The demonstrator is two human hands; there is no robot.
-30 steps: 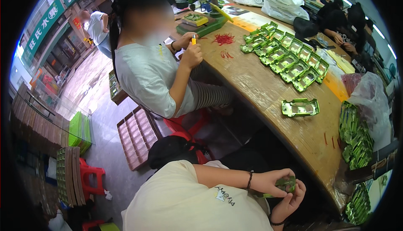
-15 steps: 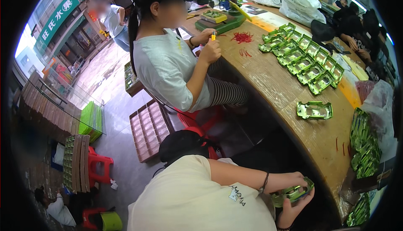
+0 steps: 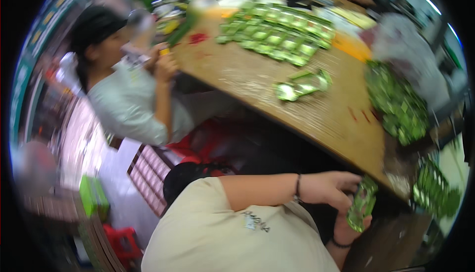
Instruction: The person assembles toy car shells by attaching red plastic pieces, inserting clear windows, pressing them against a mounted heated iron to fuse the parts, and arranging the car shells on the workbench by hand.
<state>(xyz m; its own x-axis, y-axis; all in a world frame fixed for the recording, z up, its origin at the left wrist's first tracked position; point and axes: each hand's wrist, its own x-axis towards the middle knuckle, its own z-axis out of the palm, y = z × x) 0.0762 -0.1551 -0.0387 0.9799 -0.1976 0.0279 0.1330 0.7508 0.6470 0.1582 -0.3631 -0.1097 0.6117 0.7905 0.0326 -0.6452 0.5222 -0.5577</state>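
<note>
Beyond the near table edge, low at the right, I hold a glossy green plastic shell (image 3: 363, 204) that looks like a toy car body. My right hand (image 3: 349, 228) grips its lower end from below. With bent fingers and thumb, my left hand (image 3: 324, 189) closes on its upper left side. Motion blur hides the shell's finer details. Similar green shells (image 3: 277, 34) stand in rows on the table, and a single blurred shell (image 3: 303, 85) lies nearer to me. To the right is a heap of green shells (image 3: 396, 106).
At the left a co-worker in a grey shirt (image 3: 131, 106) holds a small yellow item. Red scraps (image 3: 198, 38) and thin red strips (image 3: 365, 116) lie on the wooden table (image 3: 237, 69). More green shells (image 3: 435, 188) hang past the right corner, below a clear plastic bag (image 3: 415, 49).
The view has swung, so the table and co-worker appear further left. The held shell has turned from lying nearly level to standing nearly upright. Both hands stay on it.
</note>
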